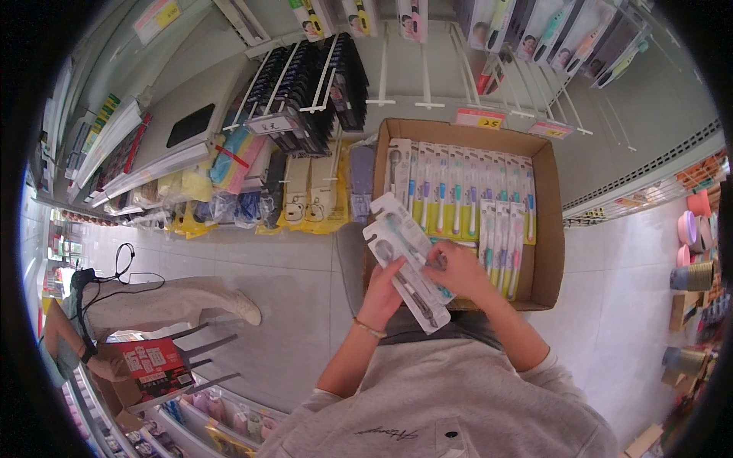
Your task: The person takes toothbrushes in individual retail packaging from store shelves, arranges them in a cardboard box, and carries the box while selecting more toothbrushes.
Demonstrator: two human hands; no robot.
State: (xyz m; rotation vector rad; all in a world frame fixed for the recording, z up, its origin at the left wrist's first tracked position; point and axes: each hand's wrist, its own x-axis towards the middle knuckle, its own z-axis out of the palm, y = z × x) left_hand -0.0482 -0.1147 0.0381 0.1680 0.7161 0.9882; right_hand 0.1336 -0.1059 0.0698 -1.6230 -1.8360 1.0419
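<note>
My left hand [382, 293], with a bracelet at its wrist, grips a blister-packed toothbrush [413, 295] with a dark handle. The pack slants over the near left side of an open cardboard box [547, 229]. My right hand [458, 273] has its bent fingers on a second toothbrush pack [401, 226] with a teal brush, which lies partly behind the first; its lower end is partly hidden by that hand. In the box, several packed toothbrushes [456, 189] stand in a row, with a smaller group [501, 246] on top at the right.
Display hooks [426, 80] jut out above the box, some carrying toothbrush packs [547, 34] and black-packed goods [298, 86]. Bagged textiles [312, 189] fill the low shelf at left. Another person's leg [172, 303] and a red-and-black carton [154, 366] are at lower left.
</note>
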